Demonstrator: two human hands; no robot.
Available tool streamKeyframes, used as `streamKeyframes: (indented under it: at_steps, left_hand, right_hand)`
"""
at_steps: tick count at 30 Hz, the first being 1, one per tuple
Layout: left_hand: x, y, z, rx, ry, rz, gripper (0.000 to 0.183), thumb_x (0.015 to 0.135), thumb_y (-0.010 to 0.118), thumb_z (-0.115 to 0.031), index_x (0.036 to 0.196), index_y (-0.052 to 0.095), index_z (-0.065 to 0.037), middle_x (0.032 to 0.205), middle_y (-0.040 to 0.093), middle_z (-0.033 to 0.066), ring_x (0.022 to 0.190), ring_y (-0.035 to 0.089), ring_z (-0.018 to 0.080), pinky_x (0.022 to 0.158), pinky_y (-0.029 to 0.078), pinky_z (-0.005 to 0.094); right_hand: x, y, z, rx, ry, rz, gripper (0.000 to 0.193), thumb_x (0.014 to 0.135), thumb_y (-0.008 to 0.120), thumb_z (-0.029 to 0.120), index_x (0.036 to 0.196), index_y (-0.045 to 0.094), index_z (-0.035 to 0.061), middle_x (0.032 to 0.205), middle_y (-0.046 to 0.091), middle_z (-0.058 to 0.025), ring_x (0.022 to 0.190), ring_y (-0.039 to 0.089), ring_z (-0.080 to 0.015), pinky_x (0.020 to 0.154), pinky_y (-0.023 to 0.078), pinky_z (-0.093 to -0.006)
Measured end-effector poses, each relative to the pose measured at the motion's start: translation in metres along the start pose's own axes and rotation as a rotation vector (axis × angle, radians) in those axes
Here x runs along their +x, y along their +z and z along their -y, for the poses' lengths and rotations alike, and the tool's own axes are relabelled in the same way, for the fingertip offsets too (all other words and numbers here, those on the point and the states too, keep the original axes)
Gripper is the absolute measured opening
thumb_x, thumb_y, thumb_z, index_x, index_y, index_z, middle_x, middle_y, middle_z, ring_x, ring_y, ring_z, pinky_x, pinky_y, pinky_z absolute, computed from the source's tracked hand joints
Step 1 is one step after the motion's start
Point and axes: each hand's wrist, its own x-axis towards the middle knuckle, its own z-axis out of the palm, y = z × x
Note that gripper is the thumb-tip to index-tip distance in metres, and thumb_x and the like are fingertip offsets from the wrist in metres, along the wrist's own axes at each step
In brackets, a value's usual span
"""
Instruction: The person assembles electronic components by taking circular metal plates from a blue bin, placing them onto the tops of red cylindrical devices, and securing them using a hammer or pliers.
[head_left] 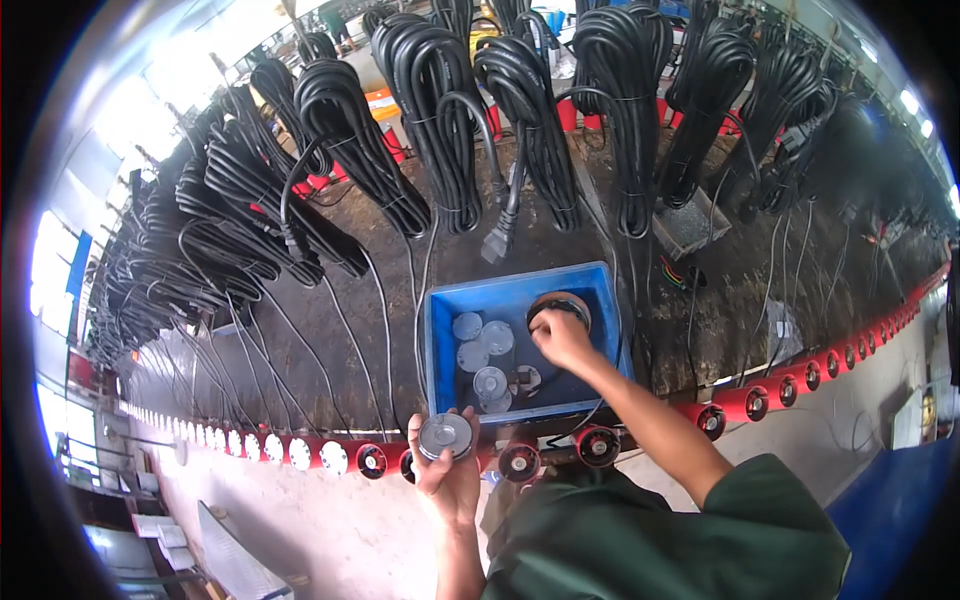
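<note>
My left hand [447, 478] at lower centre gripping a round grey metal disc [445, 436], flat, ringed face up, my right hand [561, 338] curled on a round part [560, 303] inside the blue bin [441, 345]

Above the blue bin [440, 340] the way in stands open; hanging black cable coils [440, 110] crowd behind it, red round fixtures [598, 446] line its front.

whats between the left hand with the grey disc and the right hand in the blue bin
In the head view, the near wall of the blue bin and loose grey discs inside it lie between the left hand and right hand.
</note>
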Motion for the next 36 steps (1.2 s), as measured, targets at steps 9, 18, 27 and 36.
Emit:
streamKeyframes:
  at_steps: [9,18,27,36]
  left_hand:
    - [-0.054,-0.051,-0.044,-0.074,0.127,-0.039,0.064,0.101,0.061,-0.021,0.16,0.042,-0.007,0.162,0.043,0.0298,0.153,0.032,0.0559,0.132,0.014,0.0651]
    - [-0.05,-0.127,-0.126,-0.018,0.125,-0.159,0.051,0.103,0.059,-0.022,0.153,0.052,-0.01,0.151,0.055,0.0277,0.143,0.047,0.0515,0.126,0.03,0.0643]
    - [-0.039,-0.183,-0.236,-0.042,0.059,-0.298,0.054,0.097,0.065,-0.018,0.148,0.051,-0.013,0.146,0.056,0.0261,0.131,0.058,0.05,0.113,0.048,0.0603]
    - [-0.053,-0.214,-0.276,-0.084,0.041,-0.448,0.048,0.097,0.066,-0.017,0.143,0.053,-0.015,0.142,0.06,0.0243,0.127,0.062,0.0498,0.111,0.051,0.0596]
  right_hand:
    - [0.054,0.052,-0.085,-0.685,-0.098,0.197,0.012,0.086,0.071,0.015,0.091,0.08,0.0081,0.104,0.076,-0.0159,0.099,0.075,-0.0388,0.083,0.062,-0.0531]
    - [0.052,0.016,-0.058,-0.151,0.297,0.034,0.026,0.086,0.086,0.032,0.098,0.086,0.0094,0.085,0.08,-0.014,0.077,0.078,-0.0263,0.075,0.06,-0.037]
    - [0.014,0.011,0.015,0.411,0.496,-0.148,0.016,0.101,0.073,0.014,0.106,0.073,-0.0017,0.097,0.079,-0.0107,0.079,0.074,-0.0144,0.064,0.056,-0.0267]
    - [-0.092,0.178,0.25,0.305,-0.03,0.311,0.013,0.093,0.079,0.004,0.102,0.073,-0.0014,0.115,0.078,-0.0132,0.097,0.076,-0.0215,0.085,0.062,-0.0348]
